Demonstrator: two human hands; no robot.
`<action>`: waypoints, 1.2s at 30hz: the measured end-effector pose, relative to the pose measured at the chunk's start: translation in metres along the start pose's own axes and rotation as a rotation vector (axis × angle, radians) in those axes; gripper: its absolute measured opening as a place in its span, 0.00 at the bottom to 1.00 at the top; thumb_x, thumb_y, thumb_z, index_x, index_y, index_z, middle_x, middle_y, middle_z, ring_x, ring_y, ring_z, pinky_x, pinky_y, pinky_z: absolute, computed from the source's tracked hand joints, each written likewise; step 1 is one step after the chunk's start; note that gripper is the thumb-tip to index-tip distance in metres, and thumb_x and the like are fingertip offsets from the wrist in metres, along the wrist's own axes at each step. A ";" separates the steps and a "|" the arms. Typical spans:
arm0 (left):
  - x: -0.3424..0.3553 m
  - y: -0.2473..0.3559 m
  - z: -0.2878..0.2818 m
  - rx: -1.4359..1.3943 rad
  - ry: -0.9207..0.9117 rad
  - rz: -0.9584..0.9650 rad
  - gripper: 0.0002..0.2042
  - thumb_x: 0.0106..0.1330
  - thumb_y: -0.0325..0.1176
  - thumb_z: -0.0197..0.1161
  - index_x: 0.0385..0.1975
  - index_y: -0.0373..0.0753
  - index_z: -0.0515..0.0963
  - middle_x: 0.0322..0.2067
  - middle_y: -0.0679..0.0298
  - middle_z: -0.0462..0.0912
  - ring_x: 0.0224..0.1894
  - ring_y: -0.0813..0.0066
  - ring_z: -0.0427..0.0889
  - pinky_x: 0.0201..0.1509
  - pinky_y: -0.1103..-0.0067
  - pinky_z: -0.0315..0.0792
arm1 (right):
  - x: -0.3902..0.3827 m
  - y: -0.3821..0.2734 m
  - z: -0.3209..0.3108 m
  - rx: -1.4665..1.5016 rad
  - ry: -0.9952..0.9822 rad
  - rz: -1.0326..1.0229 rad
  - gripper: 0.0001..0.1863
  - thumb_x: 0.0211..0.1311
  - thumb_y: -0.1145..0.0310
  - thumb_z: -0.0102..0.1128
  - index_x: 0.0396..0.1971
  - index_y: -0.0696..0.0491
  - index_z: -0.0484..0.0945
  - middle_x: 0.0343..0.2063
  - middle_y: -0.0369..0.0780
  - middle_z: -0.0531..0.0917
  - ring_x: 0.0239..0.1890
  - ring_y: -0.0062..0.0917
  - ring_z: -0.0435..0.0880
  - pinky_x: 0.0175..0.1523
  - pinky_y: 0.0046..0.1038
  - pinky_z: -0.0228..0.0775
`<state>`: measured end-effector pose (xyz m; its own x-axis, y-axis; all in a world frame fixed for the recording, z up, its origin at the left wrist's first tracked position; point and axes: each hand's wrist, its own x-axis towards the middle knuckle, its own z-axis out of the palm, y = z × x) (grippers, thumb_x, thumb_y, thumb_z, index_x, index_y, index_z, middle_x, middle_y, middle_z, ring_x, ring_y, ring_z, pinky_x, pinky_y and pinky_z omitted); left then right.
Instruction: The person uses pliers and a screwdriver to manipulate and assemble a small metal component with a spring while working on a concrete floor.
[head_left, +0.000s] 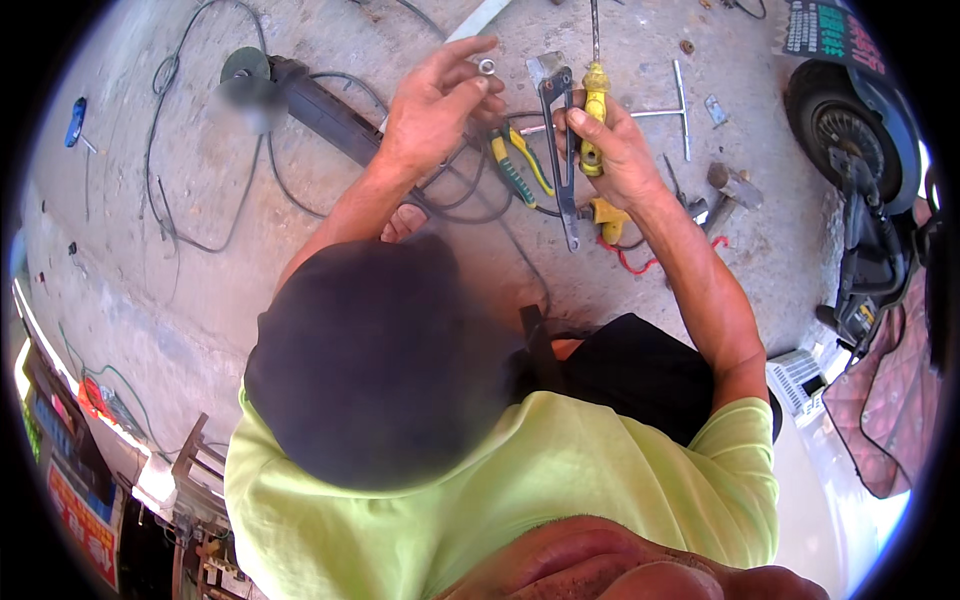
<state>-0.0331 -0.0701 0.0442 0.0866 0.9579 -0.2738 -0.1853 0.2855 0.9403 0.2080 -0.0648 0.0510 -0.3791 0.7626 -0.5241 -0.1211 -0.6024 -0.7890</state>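
I have the left hand (430, 105) narrow, with a small metal ring (487, 66) at its fingertips. The right hand (625, 150) is closed round the yellow handle of a screwdriver (594, 95), shaft pointing away from the body. The black bracket (565, 190) is beside that handle, against the right fingers; I cannot tell how firmly it is gripped. Pliers (512, 170) lie on the floor (720, 280) between the hands.

Recommended handling:
1. Pinch the ring by its rim, leaving the bore visible; it is small and would be easily dropped.
2. Steady the bracket with the fingers, keeping the thumb on the handle.
3. Keep the shaft clear of the left fingers.
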 end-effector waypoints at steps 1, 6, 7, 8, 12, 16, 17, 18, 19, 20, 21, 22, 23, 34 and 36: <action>0.001 0.000 -0.005 0.007 0.050 0.036 0.21 0.71 0.22 0.53 0.64 0.33 0.70 0.42 0.57 0.83 0.39 0.71 0.85 0.45 0.77 0.80 | 0.002 0.000 -0.003 0.018 -0.009 -0.021 0.22 0.67 0.59 0.67 0.53 0.54 0.72 0.40 0.34 0.80 0.38 0.17 0.77 0.40 0.22 0.70; 0.011 -0.014 -0.050 0.254 0.263 0.307 0.15 0.71 0.22 0.54 0.57 0.33 0.76 0.41 0.60 0.83 0.44 0.70 0.86 0.49 0.76 0.80 | 0.002 -0.010 -0.009 0.089 -0.057 -0.006 0.19 0.68 0.61 0.64 0.52 0.54 0.72 0.40 0.35 0.79 0.37 0.19 0.77 0.42 0.25 0.72; 0.011 -0.020 -0.061 0.324 0.307 0.285 0.14 0.71 0.22 0.55 0.54 0.34 0.77 0.41 0.61 0.83 0.44 0.70 0.86 0.48 0.76 0.80 | 0.002 -0.011 -0.009 0.120 -0.045 0.013 0.18 0.68 0.61 0.63 0.52 0.54 0.72 0.40 0.35 0.79 0.37 0.20 0.77 0.42 0.25 0.72; 0.010 -0.023 -0.071 0.394 0.353 0.262 0.12 0.70 0.22 0.56 0.51 0.34 0.79 0.40 0.61 0.83 0.44 0.71 0.86 0.48 0.76 0.80 | 0.002 -0.013 -0.007 0.162 -0.011 0.035 0.18 0.68 0.61 0.63 0.52 0.53 0.72 0.39 0.34 0.78 0.36 0.19 0.76 0.41 0.25 0.71; -0.012 -0.018 -0.108 0.987 0.251 0.288 0.09 0.65 0.25 0.62 0.43 0.36 0.82 0.39 0.56 0.83 0.42 0.60 0.86 0.46 0.71 0.79 | 0.002 -0.008 -0.022 0.368 0.028 0.130 0.16 0.68 0.63 0.62 0.50 0.54 0.73 0.39 0.37 0.78 0.33 0.20 0.76 0.39 0.27 0.70; -0.035 -0.011 -0.127 1.201 -0.020 0.183 0.09 0.63 0.26 0.65 0.43 0.38 0.83 0.41 0.54 0.82 0.43 0.51 0.84 0.46 0.65 0.77 | 0.001 -0.011 -0.023 0.667 -0.066 0.246 0.14 0.70 0.62 0.59 0.50 0.52 0.74 0.28 0.28 0.70 0.25 0.14 0.67 0.33 0.23 0.60; -0.038 -0.008 -0.128 1.242 -0.094 0.139 0.10 0.63 0.26 0.65 0.43 0.39 0.83 0.41 0.54 0.82 0.44 0.50 0.83 0.46 0.64 0.76 | 0.002 -0.011 -0.023 0.670 -0.063 0.249 0.14 0.71 0.61 0.58 0.50 0.52 0.75 0.28 0.28 0.70 0.24 0.14 0.67 0.33 0.23 0.60; -0.040 -0.004 -0.129 1.277 -0.158 0.101 0.11 0.62 0.29 0.67 0.45 0.41 0.83 0.41 0.55 0.81 0.45 0.48 0.82 0.47 0.62 0.76 | 0.003 -0.011 -0.024 0.671 -0.063 0.254 0.14 0.71 0.61 0.57 0.50 0.52 0.75 0.27 0.28 0.70 0.24 0.14 0.67 0.33 0.23 0.59; -0.042 0.001 -0.127 1.289 -0.211 0.064 0.12 0.62 0.30 0.67 0.45 0.41 0.82 0.42 0.55 0.81 0.45 0.48 0.82 0.47 0.61 0.76 | 0.004 -0.012 -0.024 0.673 -0.062 0.258 0.14 0.72 0.61 0.57 0.50 0.52 0.75 0.27 0.28 0.69 0.24 0.14 0.67 0.33 0.22 0.59; -0.042 0.007 -0.123 1.299 -0.264 0.028 0.12 0.62 0.30 0.67 0.46 0.41 0.82 0.42 0.55 0.81 0.45 0.48 0.82 0.48 0.61 0.76 | 0.004 -0.012 -0.024 0.675 -0.069 0.250 0.14 0.72 0.61 0.57 0.50 0.52 0.75 0.26 0.28 0.69 0.24 0.14 0.68 0.33 0.22 0.59; -0.043 0.012 -0.120 1.307 -0.317 -0.009 0.13 0.62 0.31 0.68 0.46 0.41 0.82 0.43 0.54 0.80 0.45 0.47 0.82 0.48 0.60 0.76 | 0.005 -0.012 -0.023 0.677 -0.075 0.244 0.14 0.72 0.61 0.57 0.50 0.52 0.75 0.26 0.28 0.69 0.24 0.15 0.68 0.33 0.23 0.59; -0.044 0.014 -0.116 1.352 -0.365 -0.038 0.13 0.62 0.32 0.68 0.47 0.41 0.82 0.43 0.54 0.81 0.46 0.47 0.82 0.48 0.60 0.76 | 0.005 -0.012 -0.022 0.679 -0.082 0.238 0.14 0.72 0.60 0.57 0.50 0.52 0.75 0.26 0.28 0.69 0.24 0.15 0.68 0.33 0.23 0.59; -0.044 0.016 -0.113 1.397 -0.414 -0.067 0.14 0.61 0.33 0.68 0.47 0.41 0.81 0.43 0.54 0.81 0.46 0.47 0.81 0.49 0.60 0.76 | 0.006 -0.011 -0.021 0.645 -0.070 0.233 0.15 0.72 0.60 0.57 0.51 0.52 0.75 0.26 0.29 0.70 0.24 0.15 0.68 0.33 0.23 0.59; -0.042 0.059 -0.100 0.636 -0.228 -0.368 0.14 0.69 0.32 0.60 0.51 0.35 0.82 0.27 0.66 0.79 0.27 0.84 0.74 0.29 0.81 0.70 | 0.004 -0.015 -0.006 0.396 0.067 0.197 0.16 0.73 0.59 0.55 0.52 0.53 0.73 0.29 0.30 0.73 0.25 0.17 0.69 0.34 0.23 0.63; -0.043 0.052 -0.097 0.474 -0.187 -0.327 0.14 0.69 0.32 0.60 0.51 0.36 0.83 0.27 0.66 0.79 0.26 0.84 0.73 0.29 0.82 0.69 | 0.004 -0.018 -0.002 0.371 0.051 0.179 0.16 0.73 0.59 0.55 0.52 0.53 0.73 0.29 0.30 0.73 0.25 0.17 0.69 0.34 0.23 0.63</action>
<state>-0.1413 -0.0936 0.0853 0.2446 0.7888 -0.5639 0.3323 0.4781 0.8130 0.2107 -0.0507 0.0624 -0.3791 0.6431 -0.6654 -0.3836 -0.7636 -0.5195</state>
